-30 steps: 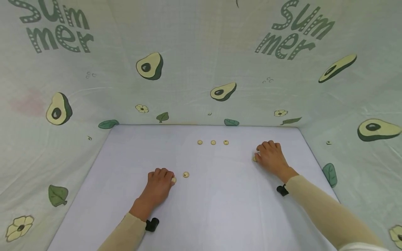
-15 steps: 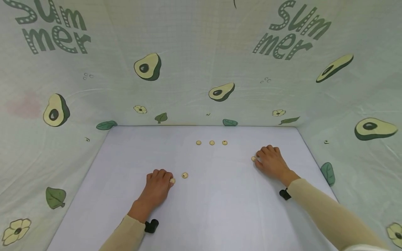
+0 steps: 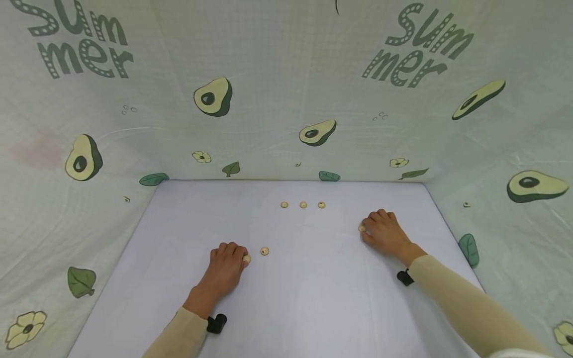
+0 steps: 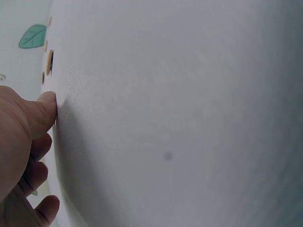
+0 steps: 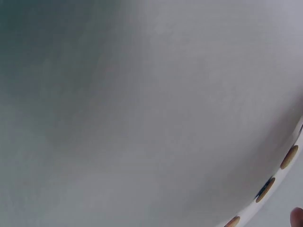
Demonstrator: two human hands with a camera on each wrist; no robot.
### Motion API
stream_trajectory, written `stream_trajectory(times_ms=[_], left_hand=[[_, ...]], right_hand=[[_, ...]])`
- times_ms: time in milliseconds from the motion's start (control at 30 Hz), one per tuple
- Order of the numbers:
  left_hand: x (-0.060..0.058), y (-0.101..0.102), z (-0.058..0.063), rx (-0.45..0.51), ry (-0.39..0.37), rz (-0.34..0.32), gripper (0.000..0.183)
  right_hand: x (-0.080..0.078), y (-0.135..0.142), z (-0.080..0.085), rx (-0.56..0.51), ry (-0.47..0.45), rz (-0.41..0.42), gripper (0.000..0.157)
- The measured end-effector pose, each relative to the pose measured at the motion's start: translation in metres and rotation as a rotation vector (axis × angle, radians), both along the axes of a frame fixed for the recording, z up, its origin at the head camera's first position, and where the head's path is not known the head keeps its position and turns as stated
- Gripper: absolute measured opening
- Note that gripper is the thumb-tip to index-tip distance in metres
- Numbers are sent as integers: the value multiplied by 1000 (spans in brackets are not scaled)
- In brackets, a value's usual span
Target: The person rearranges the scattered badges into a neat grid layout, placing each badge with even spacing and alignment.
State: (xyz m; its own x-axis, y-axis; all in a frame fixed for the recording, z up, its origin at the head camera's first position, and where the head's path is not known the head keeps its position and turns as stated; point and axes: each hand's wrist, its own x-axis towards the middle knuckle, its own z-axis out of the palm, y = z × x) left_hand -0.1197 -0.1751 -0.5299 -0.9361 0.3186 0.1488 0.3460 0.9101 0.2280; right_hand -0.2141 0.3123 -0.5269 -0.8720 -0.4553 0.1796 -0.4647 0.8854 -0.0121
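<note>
Discs pinched: left fingers, right fingers | loose disc beside left | three discs beyond

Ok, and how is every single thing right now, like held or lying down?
Left grip: fingers curled, pinching a disc
Right grip: fingers curled, pinching a disc
Left disc: held; can't tell if lifted
Right disc: held; can't tell if lifted
Middle disc: lying flat, untouched
Far discs: three, lying in a row, apart
Sheet: hanging, creased
</note>
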Motion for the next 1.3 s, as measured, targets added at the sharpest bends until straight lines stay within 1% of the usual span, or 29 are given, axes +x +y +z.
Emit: stream_trajectory(times_ms=[100, 233, 500, 567, 733, 900, 1033, 1300], left_hand=[[0, 0, -1, 1, 3, -5, 17], [-1, 0, -3, 2, 12, -8, 17], [-3, -2, -9, 13, 38, -22, 16], [-3, -1, -10, 16, 27, -19, 15], [-3, -1, -10, 16, -12, 0, 14], [-2, 0, -8, 4, -26, 14, 14], [-3, 0, -9, 3, -24, 17, 14], [-3, 0, -9, 7, -8, 12, 19]], right_hand=[[1, 1, 2, -6, -12, -8, 24], [1, 2, 5, -29, -53, -4, 23], [-5, 5, 6, -37, -97, -14, 25], [-7, 6, 5, -35, -97, -15, 25], [-10, 1, 3, -36, -50, -4, 22], [-15, -13, 7, -61, 7, 16, 22], [-18, -29, 11, -71, 28, 39, 22], [-27, -57, 11, -90, 42, 76, 21]])
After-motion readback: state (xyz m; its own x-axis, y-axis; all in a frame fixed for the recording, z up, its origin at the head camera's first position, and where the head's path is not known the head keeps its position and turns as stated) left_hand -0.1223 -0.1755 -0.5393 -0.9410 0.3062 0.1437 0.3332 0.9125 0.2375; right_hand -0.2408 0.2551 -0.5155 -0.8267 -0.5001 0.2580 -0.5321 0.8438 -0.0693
